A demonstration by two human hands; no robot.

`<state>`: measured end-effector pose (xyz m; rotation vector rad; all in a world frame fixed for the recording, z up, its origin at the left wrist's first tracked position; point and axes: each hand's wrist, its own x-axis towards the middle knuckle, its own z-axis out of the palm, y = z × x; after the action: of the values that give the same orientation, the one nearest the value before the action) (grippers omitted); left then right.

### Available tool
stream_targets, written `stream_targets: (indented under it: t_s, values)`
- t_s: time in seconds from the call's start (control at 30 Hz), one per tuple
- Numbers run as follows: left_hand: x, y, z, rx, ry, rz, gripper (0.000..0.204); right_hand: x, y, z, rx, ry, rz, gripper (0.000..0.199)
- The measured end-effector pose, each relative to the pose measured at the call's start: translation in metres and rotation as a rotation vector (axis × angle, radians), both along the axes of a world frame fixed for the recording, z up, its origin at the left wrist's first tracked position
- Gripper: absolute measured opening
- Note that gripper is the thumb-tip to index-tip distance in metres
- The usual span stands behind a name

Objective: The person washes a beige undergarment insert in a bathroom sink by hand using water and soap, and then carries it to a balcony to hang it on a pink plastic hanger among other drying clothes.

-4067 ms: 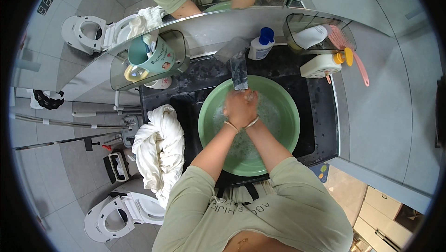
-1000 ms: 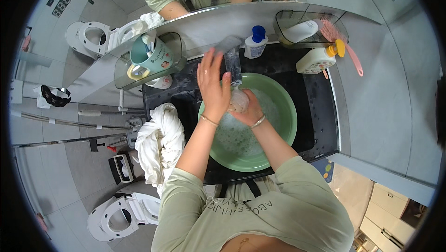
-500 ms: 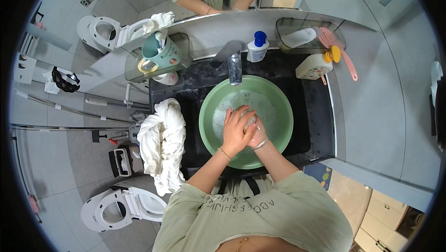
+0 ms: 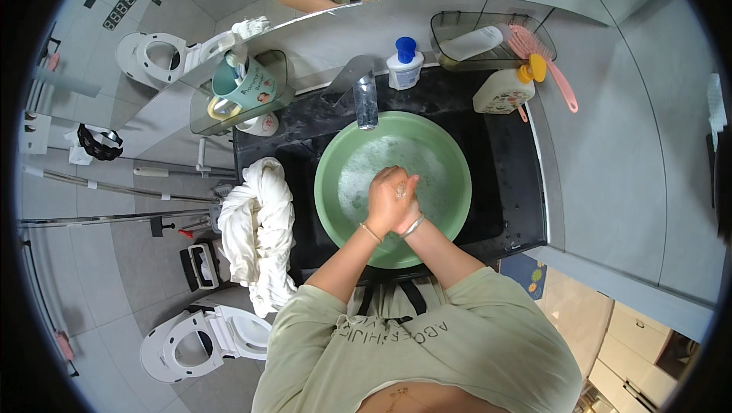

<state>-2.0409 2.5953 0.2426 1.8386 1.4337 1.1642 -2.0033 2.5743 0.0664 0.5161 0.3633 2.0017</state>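
Above a round green basin (image 4: pixel 456 198), my left hand (image 4: pixel 383 203) and my right hand (image 4: pixel 408 215) are clasped together, palms pressed, fingers closed around each other. A dab of foam clings near the thumbs. Whether anything lies between the palms is hidden. Soapy water (image 4: pixel 354 180) with white suds fills the basin, which sits in a black sink (image 4: pixel 488 177). At the basin's far edge, the metal faucet (image 4: pixel 367 104) overhangs the rim, with no water seen running.
A twisted white cloth (image 4: pixel 263 234) drapes over the sink's left edge. Behind stand a blue-capped bottle (image 4: pixel 405 68), a yellow-pump bottle (image 4: pixel 505 93) and a rack (image 4: pixel 488 55) with a pink hairbrush (image 4: pixel 526 40). At left is a teal cup (image 4: pixel 248 87); a toilet (image 4: pixel 187 344) is lower left.
My left fingers, spread over the right hand before, have closed, and the two hands now clasp tightly. The whole view has shifted slightly, so the sink and basin appear farther left and higher.
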Motion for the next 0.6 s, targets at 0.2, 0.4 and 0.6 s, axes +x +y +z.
stream_targets:
  t_s: [0.2,0.4,0.6]
  values:
    - [0.008,-0.005,-0.011,-0.197,-0.128,0.009,0.028,0.008,-0.008,0.038,-0.05,-0.275,0.018,0.04]
    - [0.0,-0.012,-0.021,-0.434,-0.101,-0.004,0.029,0.018,-0.014,0.053,-0.27,-0.881,0.067,0.039]
    - [-0.005,-0.024,-0.007,-0.154,0.044,-0.1,0.044,0.071,-0.001,0.144,-0.158,-1.107,0.271,0.032]
